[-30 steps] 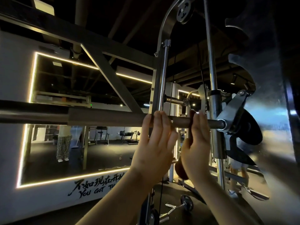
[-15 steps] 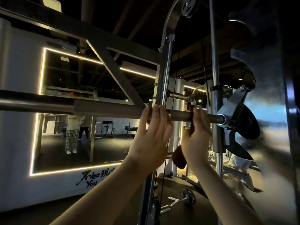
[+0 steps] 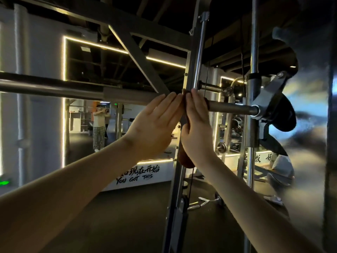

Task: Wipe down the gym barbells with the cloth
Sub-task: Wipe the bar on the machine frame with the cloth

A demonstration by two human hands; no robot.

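The steel barbell (image 3: 229,107) of a guided rack crosses the view at chest height, its right end in a pivoting hook carriage (image 3: 268,95). A brown cloth (image 3: 184,157) is draped over the bar and hangs below it. My right hand (image 3: 196,123) presses the cloth against the bar, fingers straight and pointing up past it. My left hand (image 3: 155,123) sits right beside it with straight fingers touching the bar's thicker sleeve (image 3: 127,94). The thumbs and the cloth's upper part are hidden behind the hands.
Chrome guide rods (image 3: 254,42) and a slanted frame post (image 3: 182,179) stand around the bar. A black weight plate (image 3: 284,114) hangs at the right. A lit wall mirror (image 3: 87,125) reflects a person. A loose cable handle (image 3: 202,203) lies on the dark floor.
Both hands and the cloth have slid left along the bar, away from the hook carriage, leaving more bare bar at the right. The hands now sit closer together.
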